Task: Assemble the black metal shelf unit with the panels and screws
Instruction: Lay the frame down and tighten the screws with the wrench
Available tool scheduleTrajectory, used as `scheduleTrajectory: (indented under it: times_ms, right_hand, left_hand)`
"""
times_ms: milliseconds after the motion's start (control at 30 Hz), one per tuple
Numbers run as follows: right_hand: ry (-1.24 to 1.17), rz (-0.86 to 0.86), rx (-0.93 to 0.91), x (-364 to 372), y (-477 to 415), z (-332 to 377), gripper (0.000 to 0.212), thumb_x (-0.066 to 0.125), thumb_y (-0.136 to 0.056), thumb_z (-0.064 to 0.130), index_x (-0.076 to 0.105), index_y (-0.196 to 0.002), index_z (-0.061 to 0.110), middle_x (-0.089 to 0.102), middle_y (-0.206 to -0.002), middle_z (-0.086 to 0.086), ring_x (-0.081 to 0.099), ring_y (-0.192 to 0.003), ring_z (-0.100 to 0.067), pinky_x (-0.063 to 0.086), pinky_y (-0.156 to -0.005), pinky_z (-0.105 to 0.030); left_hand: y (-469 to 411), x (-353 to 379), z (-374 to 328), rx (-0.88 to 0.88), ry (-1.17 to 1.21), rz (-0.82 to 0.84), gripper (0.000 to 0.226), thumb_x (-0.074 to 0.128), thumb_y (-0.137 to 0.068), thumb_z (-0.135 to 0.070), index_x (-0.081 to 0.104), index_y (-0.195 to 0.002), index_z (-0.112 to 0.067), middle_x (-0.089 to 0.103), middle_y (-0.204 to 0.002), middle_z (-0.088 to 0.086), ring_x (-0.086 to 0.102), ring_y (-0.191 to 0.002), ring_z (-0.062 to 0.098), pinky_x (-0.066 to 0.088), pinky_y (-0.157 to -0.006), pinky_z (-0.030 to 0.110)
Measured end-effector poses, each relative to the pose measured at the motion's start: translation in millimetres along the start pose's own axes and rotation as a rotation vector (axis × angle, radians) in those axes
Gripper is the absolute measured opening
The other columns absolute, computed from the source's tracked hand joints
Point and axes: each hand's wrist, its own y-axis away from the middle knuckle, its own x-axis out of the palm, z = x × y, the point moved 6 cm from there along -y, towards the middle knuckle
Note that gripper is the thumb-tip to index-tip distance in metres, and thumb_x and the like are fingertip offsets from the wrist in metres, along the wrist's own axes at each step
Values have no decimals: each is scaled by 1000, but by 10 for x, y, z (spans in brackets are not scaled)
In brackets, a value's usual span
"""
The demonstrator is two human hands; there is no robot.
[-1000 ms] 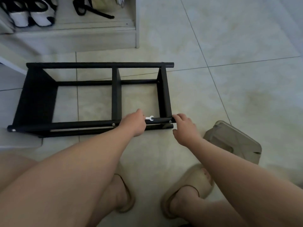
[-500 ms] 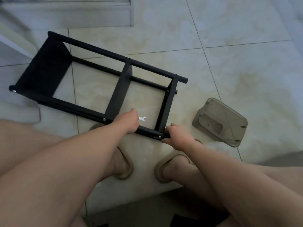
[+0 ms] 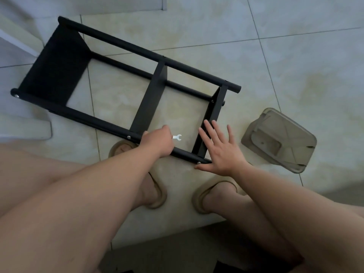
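Observation:
The black metal shelf unit (image 3: 149, 56) lies on its side on the tiled floor, running diagonally from upper left to lower right. My left hand (image 3: 157, 141) grips its near rail together with a small white wrench (image 3: 177, 137), whose open jaw sticks out to the right of my fist. My right hand (image 3: 220, 150) is open with fingers spread, over the right end panel (image 3: 213, 113) and the rail's near corner. Silver screw heads (image 3: 128, 137) show along the near rail.
A translucent grey plastic container (image 3: 279, 140) lies tipped on the floor to the right of the shelf. My two feet in beige slippers (image 3: 208, 196) stand just below the near rail. A white cabinet base (image 3: 122, 4) runs along the top.
The shelf has swung further onto a diagonal and nearer to me. My right hand has let go of the rail's end and opened flat. My left hand keeps its grip.

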Motion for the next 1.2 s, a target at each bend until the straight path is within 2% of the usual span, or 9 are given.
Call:
scheduleTrajectory:
  times_ms: [100,333,467,567,767,867,1067,1133,1200]
  right_hand:
    - [-58,-49,-9,65,-37,22,120,18,-77,95,-8,-161,13,-22,-166,-10,-21,-154,-30,-12,-122,-58]
    - [-178,-162,-41,126,-53,19,114,32,-82,86,5,-162,9,-8,-168,-13,-12,-155,-33,1,-123,-61]
    - [-213,-213,-53,154,-67,19,112,38,-82,83,12,-161,8,-1,-169,-15,-9,-155,-34,4,-123,-63]
    - [-226,-249,-53,161,-64,10,111,42,-82,82,17,-161,7,4,-169,-16,-7,-155,-34,7,-122,-64]
    - [-262,-284,-56,158,-70,16,110,45,-81,81,21,-160,7,7,-168,-17,-3,-156,-35,10,-122,-63]
    - [-278,-299,-54,149,-66,13,110,46,-81,80,24,-159,6,9,-168,-17,1,-156,-37,13,-121,-64]
    - [-280,-317,-59,142,-66,18,109,48,-81,80,27,-158,6,12,-168,-18,5,-155,-39,16,-120,-64]
    - [-279,-323,-60,140,-67,18,108,47,-81,80,28,-158,5,12,-167,-19,6,-155,-40,17,-120,-65]
    - [-278,-328,-59,135,-64,18,108,46,-81,79,28,-157,5,13,-167,-19,7,-155,-40,18,-119,-65]
  left_hand:
    - [-65,23,-1,3,-21,43,16,36,-99,-19,49,-109,-19,63,-95,1,56,-86,25,36,-89,39]
    - [-255,67,-126,79,117,251,12,55,-97,-25,66,-93,-24,68,-97,1,63,-92,22,46,-76,29]
    - [-351,119,-262,150,307,360,8,69,-93,-20,76,-91,-18,73,-78,-6,64,-74,9,50,-75,22]
    - [-415,149,-276,138,411,402,6,71,-90,-11,75,-88,-15,71,-69,-5,61,-57,1,48,-60,11]
    - [-430,201,-364,148,437,445,12,73,-86,-10,71,-80,-20,66,-64,-5,58,-53,3,46,-54,11]
    - [-415,239,-431,141,461,473,12,71,-86,-10,71,-80,-20,66,-68,-5,59,-59,5,47,-58,15]
    - [-370,272,-492,37,650,533,8,70,-89,-14,71,-85,-21,70,-72,-8,63,-75,11,52,-85,31]
    - [-355,274,-511,4,689,558,6,66,-91,-13,69,-90,-18,73,-83,-5,69,-78,10,53,-86,31]
    - [-362,276,-518,-43,776,560,6,60,-92,-10,65,-92,-13,76,-78,-3,73,-75,9,55,-82,29]
